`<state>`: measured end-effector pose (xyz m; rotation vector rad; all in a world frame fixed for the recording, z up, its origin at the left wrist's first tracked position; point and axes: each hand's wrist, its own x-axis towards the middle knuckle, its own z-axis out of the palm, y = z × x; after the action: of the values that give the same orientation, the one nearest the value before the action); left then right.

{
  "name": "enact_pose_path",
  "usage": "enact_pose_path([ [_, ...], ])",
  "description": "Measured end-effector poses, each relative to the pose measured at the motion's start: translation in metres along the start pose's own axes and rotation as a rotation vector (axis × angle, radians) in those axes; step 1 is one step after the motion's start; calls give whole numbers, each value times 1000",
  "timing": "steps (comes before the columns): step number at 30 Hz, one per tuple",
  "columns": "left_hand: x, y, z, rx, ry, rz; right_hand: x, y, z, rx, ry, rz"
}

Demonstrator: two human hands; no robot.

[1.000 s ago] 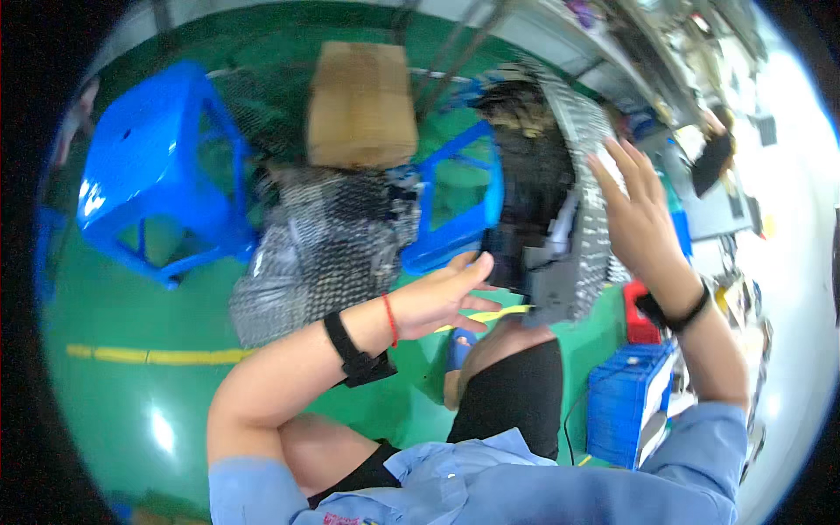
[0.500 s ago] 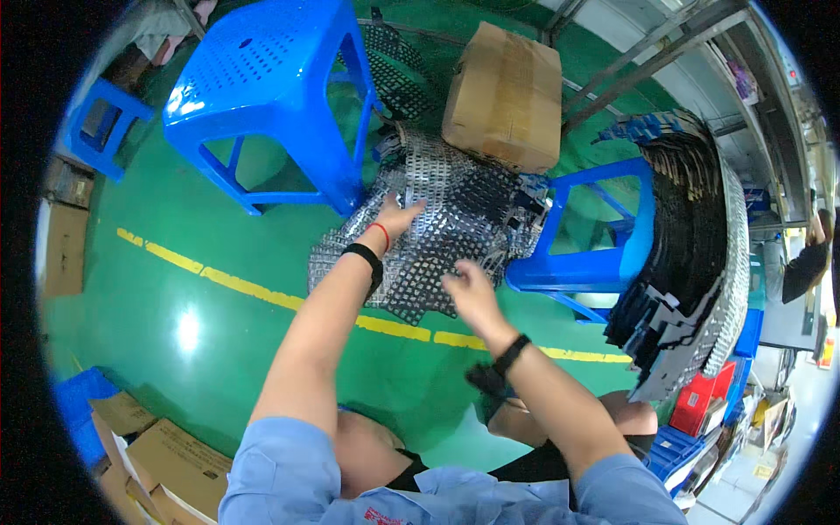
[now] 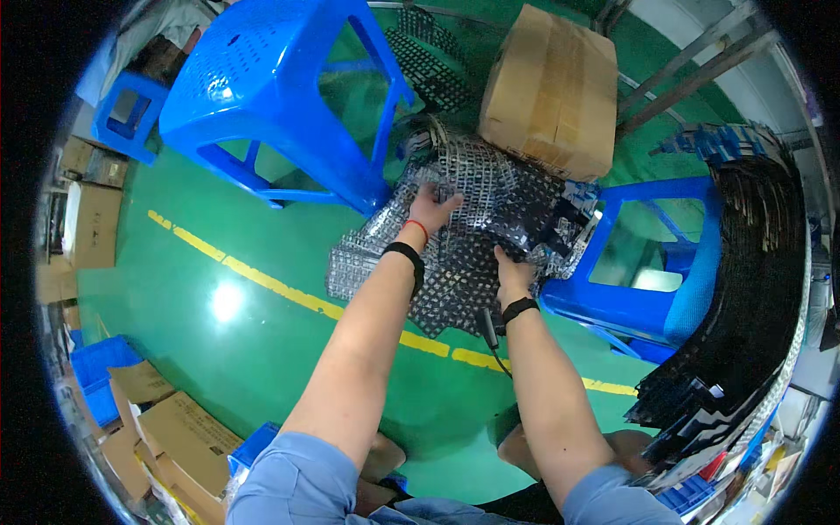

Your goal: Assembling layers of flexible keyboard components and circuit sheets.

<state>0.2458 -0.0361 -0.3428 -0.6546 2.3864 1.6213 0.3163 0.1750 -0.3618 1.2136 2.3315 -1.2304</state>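
Note:
A loose pile of perforated sheets [image 3: 464,271], black and silvery with rows of small holes, lies on the green floor before me. My left hand [image 3: 432,210] rests on its upper middle, thumb spread from the fingers, with nothing visibly gripped. Beside the pile's right part is my right hand [image 3: 514,273], its thumb pointing forward; its fingers are smeared, and whether they grasp a sheet edge I cannot tell. Just below that hand and next to its wristband hangs a slim dark tool [image 3: 489,329] with a cord.
A tall blue plastic stool [image 3: 289,96] stands at the upper left. Behind the pile sits a taped cardboard box [image 3: 551,96]. On the right, a blue stool [image 3: 604,302] adjoins a thick stack of black sheets [image 3: 757,271]. Opened cartons [image 3: 188,433] stand lower left.
The view has shifted, so the scene sits differently in the picture. My right hand has reached forward to the pile's right part. My left hand stays on the sheets.

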Motion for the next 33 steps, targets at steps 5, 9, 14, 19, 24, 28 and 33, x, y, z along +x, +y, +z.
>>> enact_pose_path([
  [5, -5, 2, -11, 257, 27, -7, -15, -11, 5, -145, 71, 201],
  [9, 2, 37, 19, 387, -103, -10, 38, 23, 0, -112, -95, -1],
  [14, 8, 44, 39, -420, -185, -146, 63, 51, 5, 143, -252, -120],
  [19, 15, 36, 44, -244, -168, -59, 31, 29, 15, 531, 73, 10],
  [24, -4, 49, 48, -511, -169, -79, -12, -3, -26, 856, -144, 49],
  [28, 2, 58, 62, -463, -131, -82, -35, -23, -57, 621, 72, -438],
  [33, -6, 50, 64, -101, 182, 148, -97, -102, -97, 369, 184, -674],
])
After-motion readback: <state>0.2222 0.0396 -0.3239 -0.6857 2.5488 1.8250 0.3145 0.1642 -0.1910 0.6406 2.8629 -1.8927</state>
